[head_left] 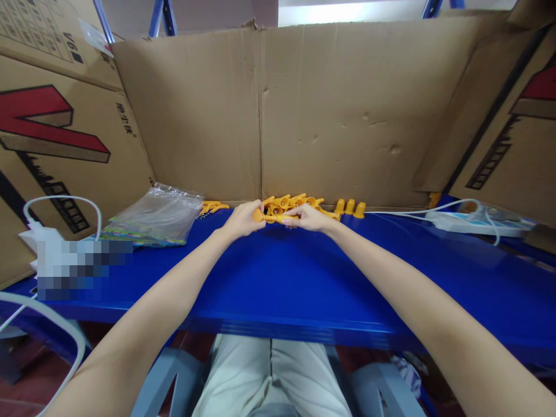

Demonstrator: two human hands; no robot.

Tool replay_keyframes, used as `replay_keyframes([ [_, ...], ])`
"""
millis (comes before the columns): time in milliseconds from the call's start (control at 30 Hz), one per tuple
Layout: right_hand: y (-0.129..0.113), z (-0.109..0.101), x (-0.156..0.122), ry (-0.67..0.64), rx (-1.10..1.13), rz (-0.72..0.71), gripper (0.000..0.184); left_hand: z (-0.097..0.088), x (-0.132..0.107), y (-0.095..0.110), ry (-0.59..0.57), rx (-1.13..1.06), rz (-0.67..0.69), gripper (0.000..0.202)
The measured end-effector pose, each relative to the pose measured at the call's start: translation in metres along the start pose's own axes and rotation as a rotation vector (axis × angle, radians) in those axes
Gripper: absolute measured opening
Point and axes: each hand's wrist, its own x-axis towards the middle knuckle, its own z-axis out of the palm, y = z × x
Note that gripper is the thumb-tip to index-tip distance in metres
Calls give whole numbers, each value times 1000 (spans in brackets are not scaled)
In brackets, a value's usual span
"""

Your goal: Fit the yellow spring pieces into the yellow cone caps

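My left hand (pixel 244 220) is closed around the left end of an orange plastic piece (pixel 273 218), a narrow ribbed stem with a rounded end. At the other end, my right hand (pixel 310 219) pinches the same piece between thumb and fingers. Just behind both hands lies a pile of orange plastic parts (pixel 284 201) with round hollow cups and handles. Three orange cup-shaped parts (pixel 350 207) stand in a row to the right. Left of the hands are a few slim orange parts (pixel 212 206) with tiny dark and shiny bits beside them.
Clear plastic bags (pixel 156 214) are stacked on the blue table (pixel 295 284) at left. Cardboard walls (pixel 347 116) close off the back and sides. A white power strip (pixel 478 223) with cables lies at right; a white device (pixel 47 249) with a cable stands far left.
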Motion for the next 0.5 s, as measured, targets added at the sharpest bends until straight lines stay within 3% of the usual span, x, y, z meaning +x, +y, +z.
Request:
replay_keyframes([
  [200,-3,0,-3,-16,172,120,32,-3,-1,2,21,36,83,19],
  [500,2,0,-4,34,411,239,16,1,-3,3,15,35,67,23],
])
